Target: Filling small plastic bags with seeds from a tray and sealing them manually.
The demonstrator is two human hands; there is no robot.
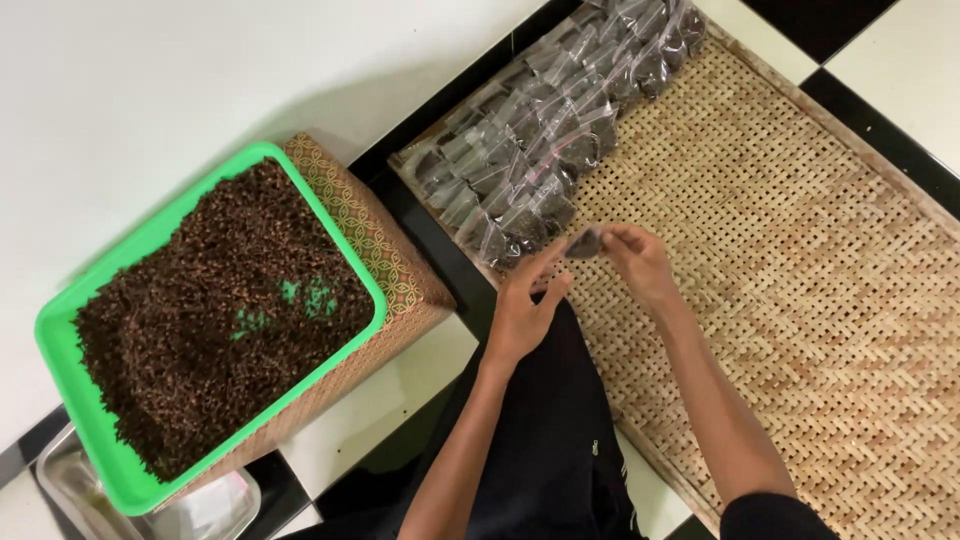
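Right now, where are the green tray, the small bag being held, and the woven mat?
green tray (352, 262): head view, on its right rim.
small bag (583, 243): head view, its dark middle, between both hands.
woven mat (800, 260): head view, bare centre.

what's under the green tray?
The green tray of dark brown spice bits sits on a patterned box, tilted. A metal tray shows at the lower corner. The box's top is covered.

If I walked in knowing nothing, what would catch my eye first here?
Probably the bright green plastic tray at the left, heaped with dark brown dried bits. Next, the rows of small clear plastic packets on the woven cane mat, top centre. Just below them, the left hand and right hand pinch one small dark packet.
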